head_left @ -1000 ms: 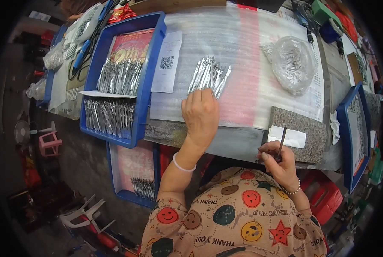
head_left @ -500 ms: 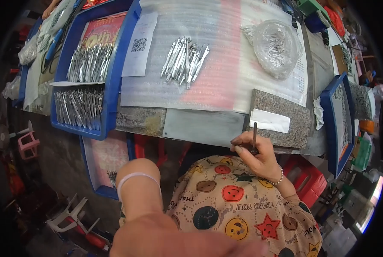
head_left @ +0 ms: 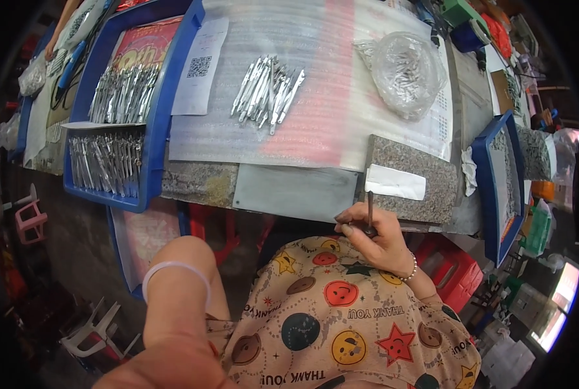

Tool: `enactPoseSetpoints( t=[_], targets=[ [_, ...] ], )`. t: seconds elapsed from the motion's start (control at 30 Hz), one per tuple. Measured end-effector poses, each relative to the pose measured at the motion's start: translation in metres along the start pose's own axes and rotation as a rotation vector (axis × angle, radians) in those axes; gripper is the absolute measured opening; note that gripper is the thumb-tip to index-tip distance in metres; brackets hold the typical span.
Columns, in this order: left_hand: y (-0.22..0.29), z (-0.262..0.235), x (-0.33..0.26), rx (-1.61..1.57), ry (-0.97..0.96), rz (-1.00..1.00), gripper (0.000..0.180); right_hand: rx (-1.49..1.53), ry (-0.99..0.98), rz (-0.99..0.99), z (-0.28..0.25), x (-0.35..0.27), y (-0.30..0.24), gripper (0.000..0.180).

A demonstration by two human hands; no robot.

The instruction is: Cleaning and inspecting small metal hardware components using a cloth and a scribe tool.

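Observation:
My right hand (head_left: 381,242), with a beaded bracelet at its wrist, is closed around a slim dark rod-like tool (head_left: 370,209). The rod stands upright from the fingers, at the table's front edge. Just beyond it, a folded white paper (head_left: 396,183) lies on a speckled stone slab (head_left: 419,209). My left forearm is bent close to the camera, a pale band round it; my left hand (head_left: 166,369) shows only partly at the lower edge, its fingers out of sight. A pile of slender silvery metal pieces (head_left: 267,94) rests on the foam sheet (head_left: 328,129).
At left stands a blue tray (head_left: 150,175) with two rows of similar metal pieces. A clear plastic bag (head_left: 407,74) of small metal parts sits at right, and another blue tray (head_left: 481,194) beyond the slab. A grey metal plate (head_left: 296,193) lies along the front edge. Red stools are underneath.
My left hand has moved down and left, its blurred fingers leaving the picture. The whole view has shifted slightly; my right hand keeps its grip on the dark tool.

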State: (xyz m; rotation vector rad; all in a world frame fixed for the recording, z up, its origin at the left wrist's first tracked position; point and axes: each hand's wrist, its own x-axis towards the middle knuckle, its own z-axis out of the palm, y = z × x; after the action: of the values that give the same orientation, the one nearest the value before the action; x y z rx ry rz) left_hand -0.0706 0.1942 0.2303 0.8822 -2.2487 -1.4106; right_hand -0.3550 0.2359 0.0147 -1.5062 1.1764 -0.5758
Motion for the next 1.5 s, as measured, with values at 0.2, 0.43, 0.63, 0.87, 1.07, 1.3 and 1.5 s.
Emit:
enactPoseSetpoints(
  t=[0.2,0.43,0.63,0.87,1.07,1.3,1.5],
  targets=[
    [-0.04,0.036,-0.006,0.218,0.514,0.647,0.025,0.015,0.018,-0.025,0.006,0.002,0.001,0.014],
    [-0.074,0.045,0.027,0.151,0.693,0.544,0.025,-0.009,0.008,-0.079,0.01,0.006,-0.002,0.016],
    [-0.07,0.071,0.058,0.2,0.871,0.369,0.025,0.082,0.076,-0.031,0.017,-0.004,-0.001,0.017],
    [-0.11,0.065,0.01,0.124,1.018,0.376,0.027,0.035,0.026,-0.038,0.023,0.004,0.006,0.016],
    [-0.127,0.019,-0.026,0.166,1.068,0.394,0.029,0.03,0.042,-0.045,0.016,0.002,0.0,0.015],
    [-0.174,-0.032,-0.024,0.24,1.249,-0.087,0.024,0.025,0.081,-0.017,0.012,0.003,0.008,0.016],
    [-0.231,-0.094,-0.039,0.538,0.886,-0.481,0.021,0.029,0.05,0.011,0.019,0.005,0.0,0.015]
  ],
)
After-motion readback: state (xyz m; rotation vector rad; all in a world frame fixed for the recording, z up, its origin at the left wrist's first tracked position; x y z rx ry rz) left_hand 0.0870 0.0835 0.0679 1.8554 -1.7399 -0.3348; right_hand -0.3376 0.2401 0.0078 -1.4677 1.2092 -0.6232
